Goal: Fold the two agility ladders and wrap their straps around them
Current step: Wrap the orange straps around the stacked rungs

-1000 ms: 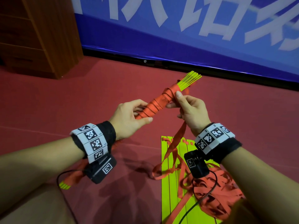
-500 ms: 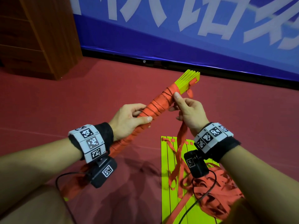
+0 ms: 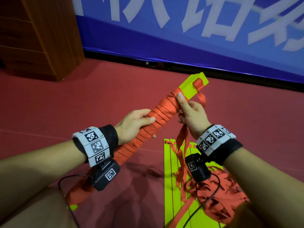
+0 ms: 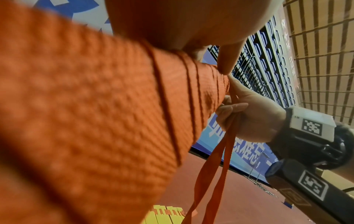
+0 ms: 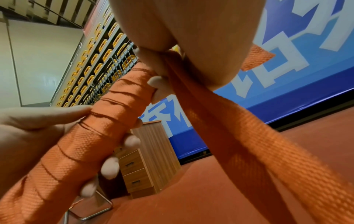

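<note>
A folded ladder bundle (image 3: pixel 158 116) of yellow rungs, wound in orange strap, is held slanted above the floor. My left hand (image 3: pixel 136 124) grips its middle, fingers curled round the wraps (image 5: pixel 107 121). My right hand (image 3: pixel 189 112) holds the bundle's upper part, thumb pressed on the last wrap, and its fingers pinch the loose strap (image 4: pixel 226 145) that hangs down. The bundle's yellow end (image 3: pixel 195 83) sticks out beyond the wraps. A second ladder (image 3: pixel 174 183) lies flat on the floor below, its yellow rungs side by side and its orange straps (image 3: pixel 220 196) heaped on them.
The red floor (image 3: pixel 82 104) runs to a blue banner wall (image 3: pixel 197 51). A wooden drawer cabinet (image 3: pixel 32 38) stands at the back left. Black camera cables (image 3: pixel 65 186) hang from both wrists. My knee (image 3: pixel 32 211) is at the lower left.
The bundle has turned in my hands, so its yellow end now shows its flat face instead of the rung edges. My right thumb stays on the last wrap.
</note>
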